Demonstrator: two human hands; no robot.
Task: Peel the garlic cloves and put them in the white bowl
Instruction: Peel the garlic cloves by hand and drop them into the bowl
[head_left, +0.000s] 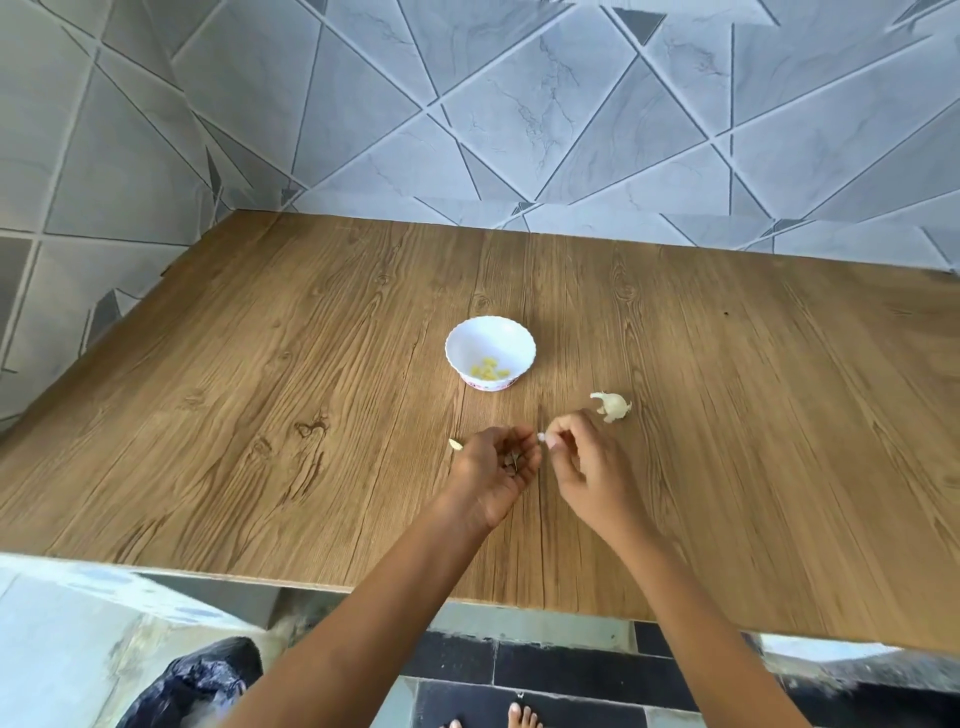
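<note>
A small white bowl (490, 347) stands mid-table with several peeled yellowish cloves (488, 369) at its bottom. To its lower right lies the rest of the garlic bulb (613, 406), pale and papery. My left hand (496, 470) is cupped palm-up in front of the bowl, with dark bits of peel lying in the palm. My right hand (576, 457) sits just to its right and pinches a small white garlic piece (544, 438) between thumb and fingertip. A scrap of garlic skin (455, 444) lies on the table left of my left hand.
The wooden table (260, 415) fits into a corner of grey tiled walls (467, 104). Its near edge runs across the lower view. Below it I see a black plastic bag (197, 680) on the floor at left and bare toes (514, 717).
</note>
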